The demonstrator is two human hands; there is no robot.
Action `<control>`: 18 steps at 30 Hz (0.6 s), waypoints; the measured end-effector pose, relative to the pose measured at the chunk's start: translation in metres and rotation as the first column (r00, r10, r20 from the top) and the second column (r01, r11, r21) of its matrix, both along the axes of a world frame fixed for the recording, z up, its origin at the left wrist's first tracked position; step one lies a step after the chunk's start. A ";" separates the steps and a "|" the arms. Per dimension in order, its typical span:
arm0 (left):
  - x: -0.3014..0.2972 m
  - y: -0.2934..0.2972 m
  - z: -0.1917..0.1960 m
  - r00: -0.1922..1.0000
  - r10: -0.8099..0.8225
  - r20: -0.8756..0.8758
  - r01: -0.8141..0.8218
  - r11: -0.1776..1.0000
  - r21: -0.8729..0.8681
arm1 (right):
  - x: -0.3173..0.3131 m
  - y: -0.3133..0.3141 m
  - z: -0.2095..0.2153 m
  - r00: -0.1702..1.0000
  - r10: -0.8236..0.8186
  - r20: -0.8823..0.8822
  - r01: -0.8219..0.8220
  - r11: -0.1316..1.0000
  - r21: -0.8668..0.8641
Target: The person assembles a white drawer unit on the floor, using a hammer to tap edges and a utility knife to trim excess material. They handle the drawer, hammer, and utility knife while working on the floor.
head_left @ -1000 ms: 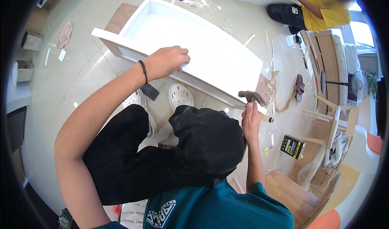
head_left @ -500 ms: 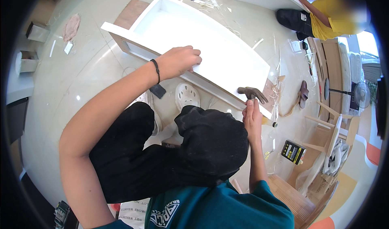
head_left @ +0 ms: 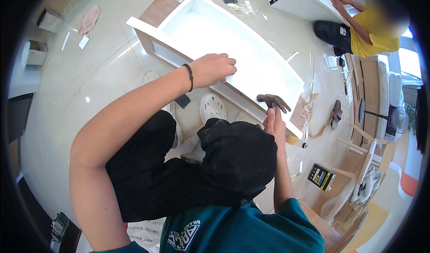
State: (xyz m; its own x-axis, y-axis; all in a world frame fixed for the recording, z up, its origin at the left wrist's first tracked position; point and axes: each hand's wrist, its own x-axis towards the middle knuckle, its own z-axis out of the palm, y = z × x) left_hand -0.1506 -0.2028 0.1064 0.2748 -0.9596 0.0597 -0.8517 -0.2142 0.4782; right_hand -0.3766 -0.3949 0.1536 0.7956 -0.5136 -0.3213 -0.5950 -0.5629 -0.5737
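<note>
A white drawer-like box point(head_left: 242, 56) lies slantwise on the floor before my knees, with a long white front panel point(head_left: 159, 51) along its near side. My left hand point(head_left: 212, 70), a dark cord bracelet at its wrist, is closed at the panel's upper edge with its fingers bent toward the box; what they hold, if anything, is hidden. My right hand point(head_left: 275, 122) is wrapped round the handle of a claw hammer point(head_left: 274, 101). The dark hammer head shows above the right end of the panel, claw pointing right.
Brown cardboard point(head_left: 157, 10) lies under the box. Plastic strips and scraps litter the tiled floor, with a brown sandal point(head_left: 336, 114) at right. A black and yellow box point(head_left: 321, 177) stands near a wooden chair point(head_left: 369, 150). Another person in yellow point(head_left: 374, 33) works at a white cabinet point(head_left: 300, 4).
The view has shifted, so the box and floor sit slightly farther right. The hammer head has moved a little left along the panel; my left hand keeps its place on the edge.
</note>
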 end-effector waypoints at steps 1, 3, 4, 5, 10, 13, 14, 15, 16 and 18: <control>0.000 0.000 0.000 1.000 0.001 -0.001 -0.001 1.000 -0.022 | 0.003 0.001 0.000 1.000 0.024 0.007 -0.024 1.000 0.002; 0.001 0.002 -0.001 1.000 -0.004 -0.014 0.004 0.999 -0.034 | 0.008 0.003 0.000 1.000 0.020 0.002 -0.020 1.000 0.011; 0.002 0.002 0.000 1.000 0.002 -0.019 -0.003 0.999 -0.044 | 0.010 0.004 0.000 1.000 -0.002 -0.015 0.002 0.999 0.037; 0.002 0.003 0.000 0.999 0.004 -0.031 -0.006 0.999 -0.049 | 0.013 0.005 0.000 0.999 0.048 0.007 -0.048 0.999 0.010; 0.019 0.013 0.007 0.999 -0.014 0.044 0.011 0.998 0.068 | 0.021 0.011 -0.002 0.998 0.051 0.026 -0.052 0.997 0.057; 0.037 0.032 0.014 0.993 0.018 0.115 -0.036 0.986 0.160 | 0.031 0.012 -0.005 0.989 0.143 0.026 -0.143 0.990 0.010; 0.043 0.039 0.015 0.995 0.056 0.088 -0.070 0.983 0.167 | 0.034 0.011 -0.005 0.988 0.150 0.022 -0.150 0.989 0.014; 0.049 0.047 0.017 0.994 0.088 0.059 -0.098 0.979 0.177 | 0.036 0.011 -0.005 0.990 0.143 0.012 -0.143 0.989 0.023; 0.054 0.054 0.017 0.991 0.132 0.031 -0.135 0.973 0.188 | 0.038 0.011 -0.004 0.990 0.141 0.012 -0.142 0.989 0.041; 0.059 0.063 0.016 0.979 0.190 -0.078 -0.175 0.970 0.167 | 0.045 0.015 -0.005 0.982 0.186 0.025 -0.187 0.982 0.036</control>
